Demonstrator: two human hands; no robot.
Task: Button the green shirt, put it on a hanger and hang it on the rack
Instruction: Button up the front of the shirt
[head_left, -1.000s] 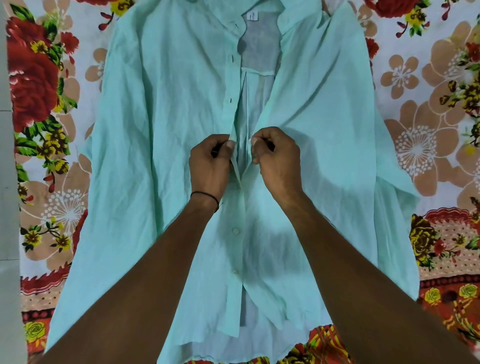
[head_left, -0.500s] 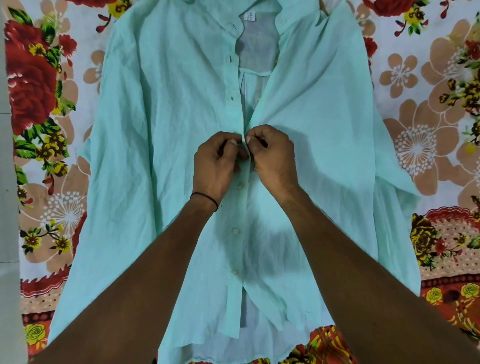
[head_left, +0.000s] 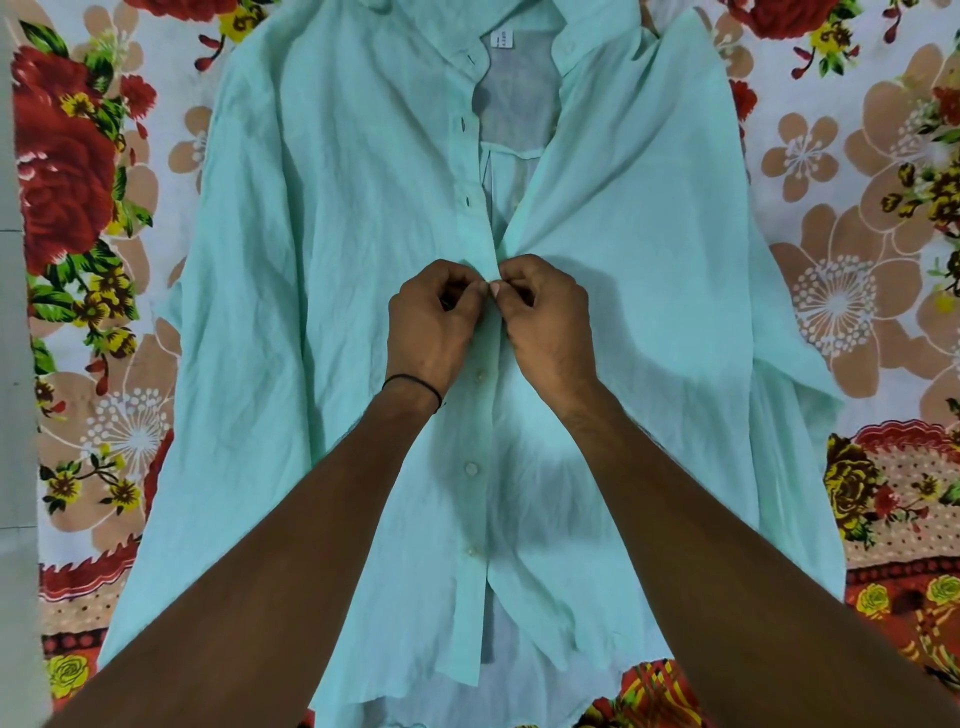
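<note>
1. Position: green shirt (head_left: 322, 260) lies flat, front up, on a floral cloth (head_left: 831, 218); collar at the far edge of view, hem nearest the person, sleeves spread to either side, fabric creased
2. Left hand (head_left: 431, 327): fingers (head_left: 460, 291) curled, pinching the edge of the buttonhole strip (head_left: 470, 613) at mid-chest. Thin black band (head_left: 413, 385) on this wrist
3. Right hand (head_left: 545, 322): fingers (head_left: 517, 283) curled, pinching the opposite front edge. Fingertips of both hands touch at the centre line
4. Whether a button sits between the fingertips: cannot tell, the spot is covered
5. Below the hands: three buttons (head_left: 471, 469) in a line down the strip, the two fronts overlapped there
6. Above the hands: fronts part in a V. Two empty buttonholes (head_left: 469, 200) show on the strip; the inner back panel and a white label (head_left: 501, 39) show in the gap
7. Below the lowest button the fronts separate again toward the hem
</note>
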